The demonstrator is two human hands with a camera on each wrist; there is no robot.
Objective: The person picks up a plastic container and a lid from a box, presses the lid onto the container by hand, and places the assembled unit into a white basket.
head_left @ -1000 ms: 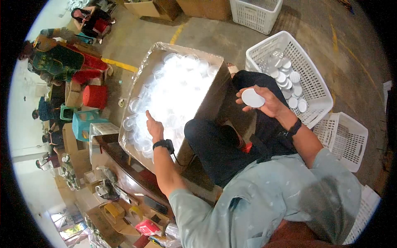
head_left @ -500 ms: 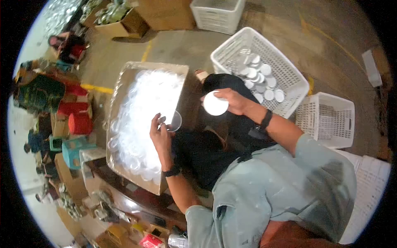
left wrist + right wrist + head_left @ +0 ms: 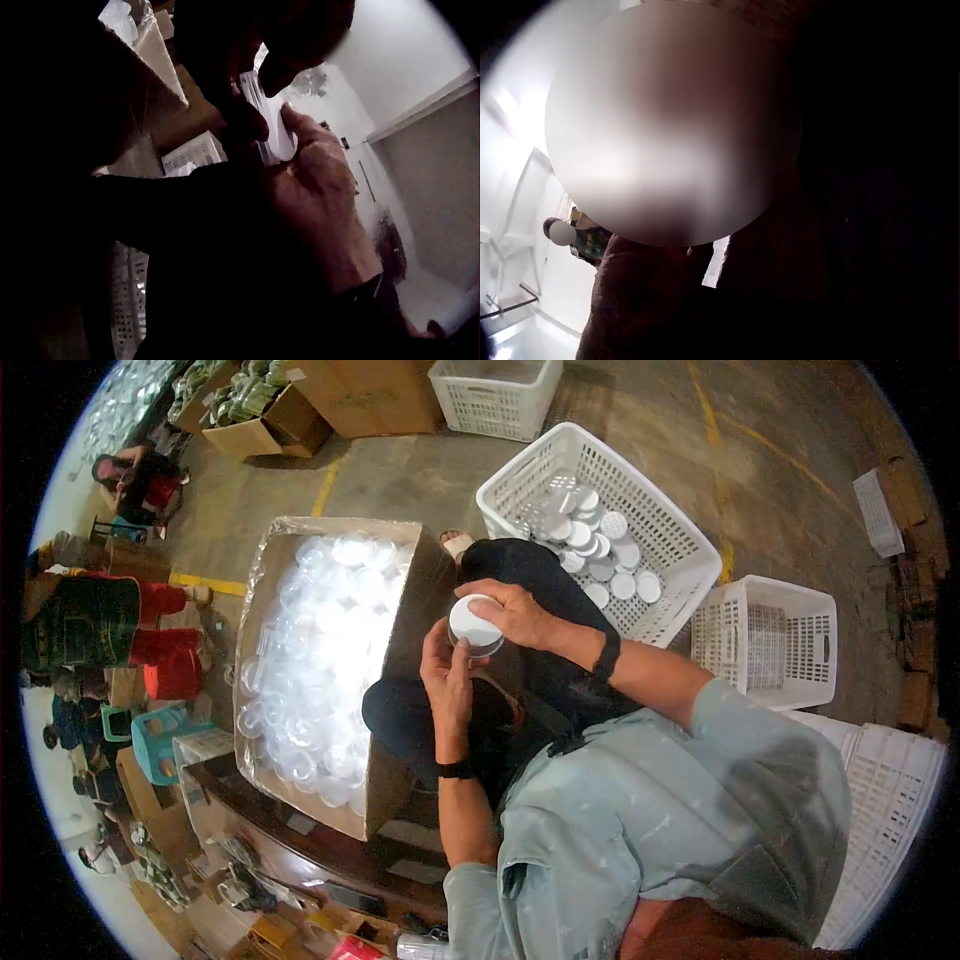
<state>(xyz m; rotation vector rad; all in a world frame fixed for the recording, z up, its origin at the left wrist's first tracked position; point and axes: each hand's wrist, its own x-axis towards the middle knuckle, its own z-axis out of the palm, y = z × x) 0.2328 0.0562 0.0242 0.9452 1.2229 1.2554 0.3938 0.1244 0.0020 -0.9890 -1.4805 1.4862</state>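
In the head view a white round lid [image 3: 476,618] lies over a clear plastic container [image 3: 488,649], the two touching above the person's lap. The left hand [image 3: 448,678] grips the clear container from below, fingers curled at its side. From the right, the right hand [image 3: 517,616] pinches the lid, its thumb on the white face. The left wrist view is dark; it shows the white lid [image 3: 279,136] edge-on between a shadowed hand [image 3: 247,90] and a lit hand [image 3: 321,180]. Most of the right wrist view is blurred.
A foil-edged cardboard box [image 3: 385,690] of clear containers stands left of the hands. At the right, a white basket [image 3: 672,540] holds several white lids, with a smaller white basket [image 3: 800,645] beside it. A seated person [image 3: 135,480] is at the far left.
The left hand has left the box side with a clear container and come up to the right hand. The lid in the right hand has moved down and left onto the container.
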